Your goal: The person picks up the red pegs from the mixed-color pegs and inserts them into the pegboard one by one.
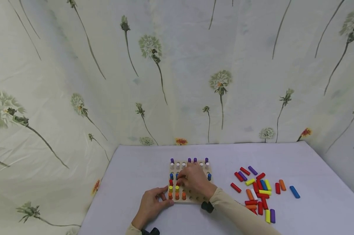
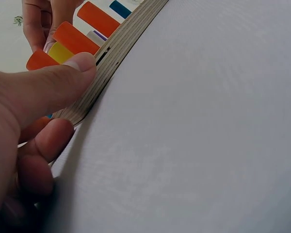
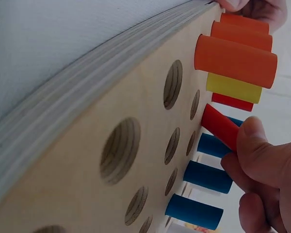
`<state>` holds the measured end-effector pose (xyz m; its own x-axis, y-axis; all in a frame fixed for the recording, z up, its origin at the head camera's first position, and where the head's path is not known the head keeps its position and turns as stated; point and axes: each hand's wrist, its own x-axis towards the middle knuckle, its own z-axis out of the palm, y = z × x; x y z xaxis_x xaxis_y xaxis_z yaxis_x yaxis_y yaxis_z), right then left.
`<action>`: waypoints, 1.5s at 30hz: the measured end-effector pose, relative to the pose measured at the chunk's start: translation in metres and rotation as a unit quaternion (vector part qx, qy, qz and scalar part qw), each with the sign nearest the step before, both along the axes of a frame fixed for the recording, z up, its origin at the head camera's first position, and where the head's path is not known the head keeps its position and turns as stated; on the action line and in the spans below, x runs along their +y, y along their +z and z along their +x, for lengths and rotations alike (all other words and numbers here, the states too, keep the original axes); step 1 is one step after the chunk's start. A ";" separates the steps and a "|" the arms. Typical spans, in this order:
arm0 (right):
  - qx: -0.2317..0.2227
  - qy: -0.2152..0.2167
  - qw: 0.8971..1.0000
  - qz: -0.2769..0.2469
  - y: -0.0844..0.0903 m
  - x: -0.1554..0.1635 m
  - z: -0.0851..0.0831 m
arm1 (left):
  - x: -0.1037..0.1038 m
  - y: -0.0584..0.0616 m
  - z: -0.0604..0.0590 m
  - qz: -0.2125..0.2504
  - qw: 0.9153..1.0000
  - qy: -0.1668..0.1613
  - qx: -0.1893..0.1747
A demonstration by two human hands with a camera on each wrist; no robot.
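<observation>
A wooden pegboard (image 1: 191,201) lies on the table with coloured pegs standing in several of its holes. My left hand (image 1: 153,203) grips its near left corner, the thumb on the front edge and fingers against the side. With thumb and fingers my right hand (image 1: 196,179) pinches a red peg (image 3: 217,124), which leans at the board's surface; whether its end is inside a hole is hidden. Orange pegs (image 3: 235,58) fill part of the front row. Behind them stand yellow pegs (image 1: 177,188), another red peg (image 1: 170,182), blue pegs (image 3: 207,177), white pegs (image 1: 172,166) and purple pegs (image 1: 189,160).
To the right of the board, loose pegs (image 1: 264,192) of mixed colours lie scattered, mostly red, some touching or overlapping. A blue peg (image 1: 294,192) lies farthest right. The white-covered table (image 1: 136,163) meets a flower-patterned curtain (image 1: 188,81) at the back.
</observation>
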<state>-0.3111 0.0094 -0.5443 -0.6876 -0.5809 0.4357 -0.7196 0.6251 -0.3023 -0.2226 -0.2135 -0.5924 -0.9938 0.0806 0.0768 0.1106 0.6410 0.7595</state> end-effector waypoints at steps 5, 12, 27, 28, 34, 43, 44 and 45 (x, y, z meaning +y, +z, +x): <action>0.014 0.016 1.000 0.009 -0.002 -0.003 0.000 | -0.001 0.001 0.000 0.002 1.000 -0.003 0.011; 0.024 0.022 0.999 0.015 -0.006 -0.007 0.000 | 0.002 0.003 0.001 0.006 1.000 -0.003 0.003; 0.028 0.013 0.999 0.042 0.000 -0.011 0.006 | 0.000 -0.004 0.000 0.005 1.000 0.000 0.001; 0.027 0.014 0.999 0.041 0.000 -0.011 0.006 | 0.000 -0.004 0.000 0.005 1.000 0.001 0.001; 0.037 0.015 0.999 0.035 0.002 -0.011 0.005 | 0.000 -0.003 -0.002 0.000 1.000 0.001 0.004; 0.031 0.017 0.999 0.033 0.000 -0.009 0.005 | 0.000 -0.002 -0.001 -0.004 1.000 0.002 0.000; 0.033 0.017 0.999 0.033 0.000 -0.009 0.004 | 0.000 -0.001 -0.001 -0.003 1.000 0.003 0.000; 0.034 0.017 0.999 0.033 0.000 -0.009 0.004 | 0.000 -0.001 -0.001 -0.003 1.000 0.001 0.003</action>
